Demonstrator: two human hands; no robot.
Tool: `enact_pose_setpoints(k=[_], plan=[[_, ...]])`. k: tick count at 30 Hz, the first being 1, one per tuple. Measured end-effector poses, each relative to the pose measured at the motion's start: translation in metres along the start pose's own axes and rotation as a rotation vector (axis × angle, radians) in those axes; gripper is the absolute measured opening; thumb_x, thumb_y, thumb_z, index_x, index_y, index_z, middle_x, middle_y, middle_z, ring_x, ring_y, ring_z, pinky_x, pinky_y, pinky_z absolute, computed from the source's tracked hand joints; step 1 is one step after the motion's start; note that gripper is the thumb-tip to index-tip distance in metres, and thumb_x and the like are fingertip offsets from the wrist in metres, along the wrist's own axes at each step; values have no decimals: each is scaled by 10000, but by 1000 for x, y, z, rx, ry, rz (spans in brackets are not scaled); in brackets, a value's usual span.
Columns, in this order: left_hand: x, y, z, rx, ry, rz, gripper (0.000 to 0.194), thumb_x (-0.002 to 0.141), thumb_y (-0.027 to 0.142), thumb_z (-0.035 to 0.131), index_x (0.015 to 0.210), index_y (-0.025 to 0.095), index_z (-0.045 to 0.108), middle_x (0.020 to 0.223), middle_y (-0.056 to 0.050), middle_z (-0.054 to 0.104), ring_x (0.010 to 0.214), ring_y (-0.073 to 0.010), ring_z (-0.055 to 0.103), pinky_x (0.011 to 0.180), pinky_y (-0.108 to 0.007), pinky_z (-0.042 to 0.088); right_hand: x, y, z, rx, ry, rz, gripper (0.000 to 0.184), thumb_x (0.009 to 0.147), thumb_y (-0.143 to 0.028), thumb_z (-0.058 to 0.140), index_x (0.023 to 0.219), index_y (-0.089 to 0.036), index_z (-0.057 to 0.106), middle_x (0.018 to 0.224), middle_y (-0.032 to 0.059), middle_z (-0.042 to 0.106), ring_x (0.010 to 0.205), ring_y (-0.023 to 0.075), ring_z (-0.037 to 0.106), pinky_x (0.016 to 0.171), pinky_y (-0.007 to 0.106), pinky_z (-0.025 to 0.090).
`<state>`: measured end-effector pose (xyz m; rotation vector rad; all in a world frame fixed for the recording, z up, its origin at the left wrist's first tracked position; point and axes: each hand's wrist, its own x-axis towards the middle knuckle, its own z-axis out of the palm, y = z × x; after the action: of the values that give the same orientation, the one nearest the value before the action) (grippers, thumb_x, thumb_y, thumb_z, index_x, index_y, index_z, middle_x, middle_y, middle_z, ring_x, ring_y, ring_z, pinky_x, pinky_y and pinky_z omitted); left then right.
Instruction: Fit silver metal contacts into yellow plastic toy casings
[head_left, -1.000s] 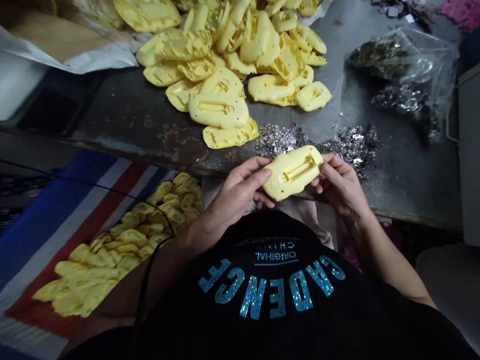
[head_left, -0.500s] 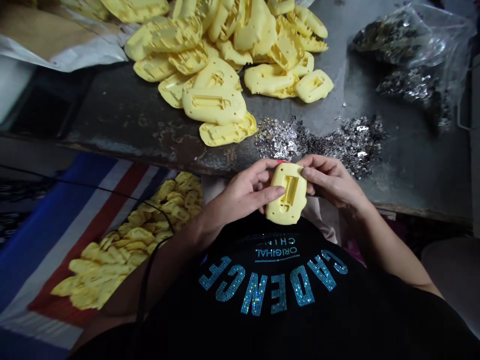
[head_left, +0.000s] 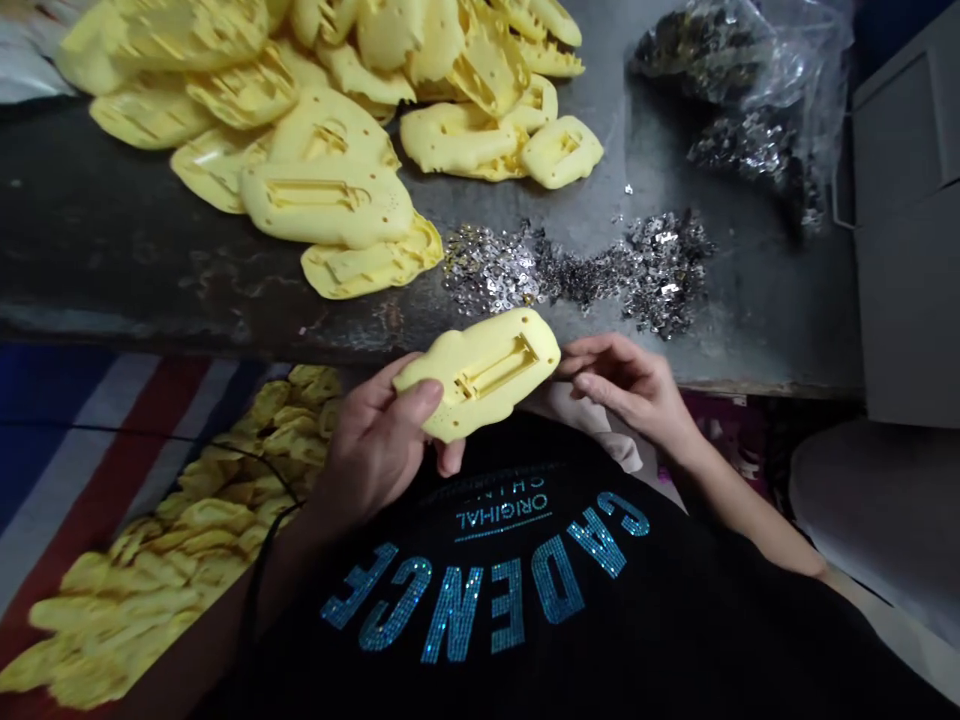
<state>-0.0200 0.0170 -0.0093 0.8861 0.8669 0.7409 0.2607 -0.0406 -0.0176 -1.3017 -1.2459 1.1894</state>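
Observation:
My left hand (head_left: 379,435) grips a yellow plastic shell (head_left: 487,372) by its left end, thumb on top. The shell has a slotted battery bay and small holes at its edges, and is tilted up to the right. Just off its right end is my right hand (head_left: 630,385), fingers loosely curled and thumb apart, with nothing visible in it. I cannot tell if its fingertips touch the shell. Beyond the hands, small shiny metal contact pieces (head_left: 592,272) are spread on the dark table (head_left: 187,265).
More yellow shells (head_left: 322,200) are heaped on the table at the back left. A clear plastic bag (head_left: 795,60) of metal pieces lies at the back right. Below left, many yellow shells (head_left: 202,540) rest on a striped cloth (head_left: 142,440). A black cord (head_left: 187,432) crosses there.
The shell has turned from upright to slanting and shifted left with my left hand. My right hand has let go of its edge. The view has shifted right.

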Motion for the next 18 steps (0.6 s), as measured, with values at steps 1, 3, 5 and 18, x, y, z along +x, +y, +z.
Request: enact_pose_setpoints(k=[1, 3, 5, 18], plan=[[1, 3, 2, -13, 16, -18, 268, 972, 387, 764, 1078, 159, 673, 867, -44, 799, 454, -133, 617, 375, -245, 498, -4, 0, -13, -207, 72, -78, 214, 994, -443, 811, 1151, -299, 786, 1060, 23, 826, 932, 201, 766, 846, 378, 608], [5, 6, 5, 7, 61, -86, 364, 934, 395, 808, 1169, 153, 671, 861, -44, 803, 432, -143, 622, 365, -254, 513, -7, 1, -41, -644, 254, -214, 92, 1039, -372, 747, 1074, -310, 805, 1023, 30, 805, 966, 238, 728, 918, 451, 564], [9, 7, 7, 17, 89, -138, 448, 902, 396, 836, 1233, 152, 659, 841, -38, 801, 421, -152, 628, 356, -256, 523, -4, 3, -64, -974, 373, -266, 116, 1062, -353, 701, 1038, -319, 809, 1030, 42, 793, 999, 275, 682, 937, 504, 513], [13, 4, 4, -36, 24, -129, 393, 897, 410, 817, 1135, 205, 581, 797, 13, 751, 387, -145, 618, 299, -216, 467, 31, 9, -56, -1271, 289, -328, 181, 1087, -346, 625, 943, -270, 705, 958, 46, 721, 986, 281, 609, 863, 468, 423]])
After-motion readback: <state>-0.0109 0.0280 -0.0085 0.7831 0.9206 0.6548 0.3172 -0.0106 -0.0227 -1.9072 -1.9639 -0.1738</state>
